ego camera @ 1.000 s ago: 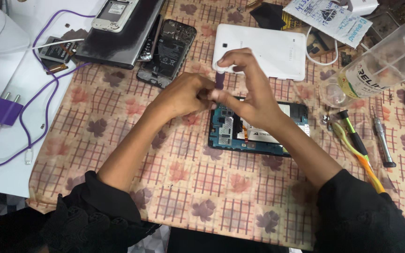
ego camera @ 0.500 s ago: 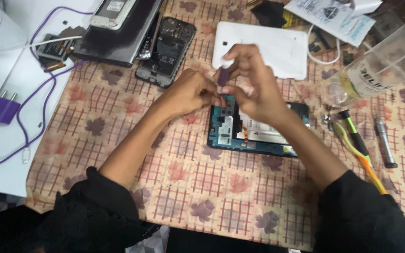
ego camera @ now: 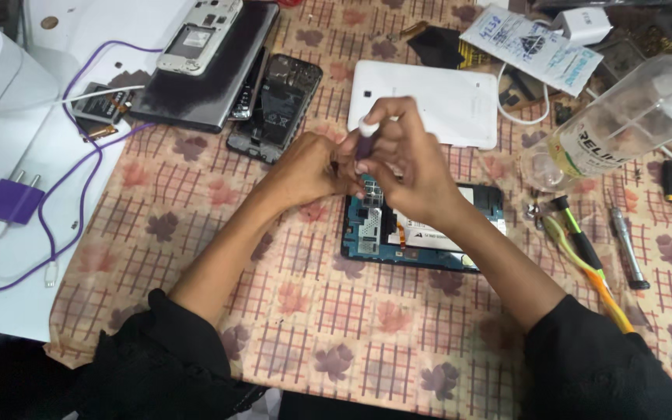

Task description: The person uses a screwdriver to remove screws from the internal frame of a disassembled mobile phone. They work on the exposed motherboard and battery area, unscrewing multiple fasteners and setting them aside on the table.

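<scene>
An opened tablet [ego camera: 429,233] with its circuit board bared lies on the patterned cloth [ego camera: 336,327]. My right hand [ego camera: 402,159] grips a small purple-handled screwdriver [ego camera: 365,140] upright over the board's upper left corner. My left hand [ego camera: 313,167] is beside it, fingertips pinched around the screwdriver's lower part; the tip is hidden by the fingers. The tablet's white back cover [ego camera: 429,101] lies just beyond my hands.
A dismantled black phone [ego camera: 278,105], a dark tablet [ego camera: 204,78] with a silver phone frame on it, and a purple charger with cable [ego camera: 13,202] lie at left. A clear plastic bottle [ego camera: 624,124], screwdrivers [ego camera: 585,249] and tweezers lie at right.
Both hands have stayed over the board's upper left corner. The screwdriver handle now stands a little more upright and my fingers have shifted on it.
</scene>
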